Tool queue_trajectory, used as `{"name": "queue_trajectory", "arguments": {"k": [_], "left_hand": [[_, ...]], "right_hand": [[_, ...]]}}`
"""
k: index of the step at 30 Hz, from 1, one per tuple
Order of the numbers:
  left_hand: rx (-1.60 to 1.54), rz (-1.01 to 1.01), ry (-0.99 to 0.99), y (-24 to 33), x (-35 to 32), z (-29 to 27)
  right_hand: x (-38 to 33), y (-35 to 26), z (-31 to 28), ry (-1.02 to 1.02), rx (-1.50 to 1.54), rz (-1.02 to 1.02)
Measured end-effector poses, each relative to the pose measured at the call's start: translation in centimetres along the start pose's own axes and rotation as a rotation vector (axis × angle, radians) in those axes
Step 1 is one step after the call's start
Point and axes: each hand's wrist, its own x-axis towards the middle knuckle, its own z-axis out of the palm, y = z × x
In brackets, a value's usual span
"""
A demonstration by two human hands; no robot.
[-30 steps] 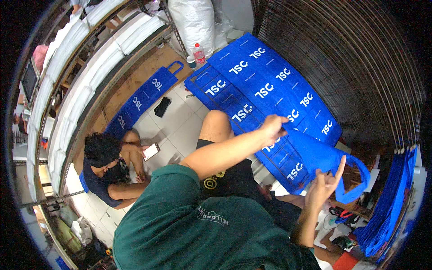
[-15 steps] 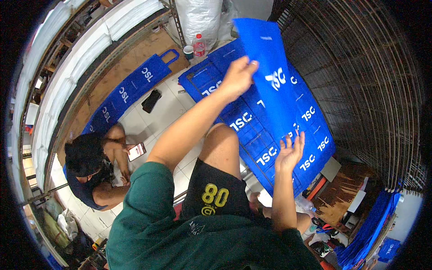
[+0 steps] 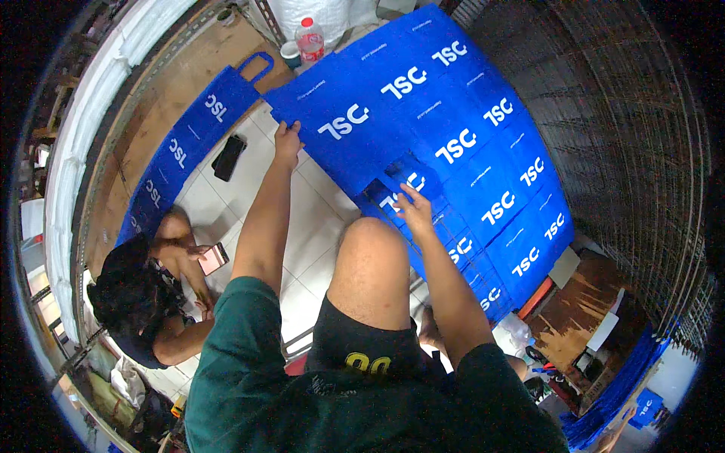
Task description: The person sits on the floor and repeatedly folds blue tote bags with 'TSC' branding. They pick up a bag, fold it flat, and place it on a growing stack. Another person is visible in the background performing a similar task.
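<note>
Flat blue bags with white lettering lie overlapped in rows on the white tiled floor, filling the upper right. My left hand (image 3: 287, 143) grips the left edge of the nearest blue bag (image 3: 340, 128), which lies flat over the row. My right hand (image 3: 414, 205) presses its fingers on that bag's lower edge, near the handle. My raised knee (image 3: 370, 257) sits just below the bags, between my forearms.
Another row of blue bags (image 3: 192, 143) runs along a brown board at the left. A black phone (image 3: 228, 157) lies on the tiles. A plastic bottle (image 3: 310, 41) stands at the top. A seated person (image 3: 143, 302) holds a phone at lower left.
The blue bag I held up in the air has come down flat onto the row. Both my hands have moved down and left with it, and my view has shifted.
</note>
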Motion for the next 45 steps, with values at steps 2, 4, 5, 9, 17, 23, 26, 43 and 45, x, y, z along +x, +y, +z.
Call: {"name": "queue_trajectory", "arguments": {"k": [2,4,5,9,17,23,26,43,45], "left_hand": [[-0.072,0.041,0.005,-1.8,0.3,0.0],[-0.105,0.079,0.014,-2.6,0.3,0.4],[-0.126,0.104,0.028,-3.0,0.5,0.0],[-0.088,0.176,-0.006,-3.8,1.7,-1.0],[-0.052,0.133,0.064,-3.5,1.3,-0.5],[-0.098,0.192,0.049,-3.9,1.7,-0.7],[-0.054,0.145,0.1,-3.0,0.9,-0.2],[-0.095,0.06,0.088,-5.0,1.6,-0.8],[-0.055,0.041,0.088,-4.5,1.1,-0.5]], "right_hand": [[0.9,1.0,0.1,-0.008,-0.035,0.015],[1.4,2.1,0.0,0.009,-0.043,0.032],[1.3,1.9,0.2,-0.009,-0.048,0.051],[0.9,1.4,0.2,-0.053,-0.09,0.114],[0.4,1.5,-0.3,-0.076,-0.078,0.141],[0.9,2.5,-0.6,-0.194,-0.065,0.173],[0.6,2.6,-0.3,-0.208,-0.056,0.184],[-0.4,1.5,-0.7,-0.151,-0.069,0.255],[-0.3,1.8,-0.7,-0.12,-0.094,0.217]]}}
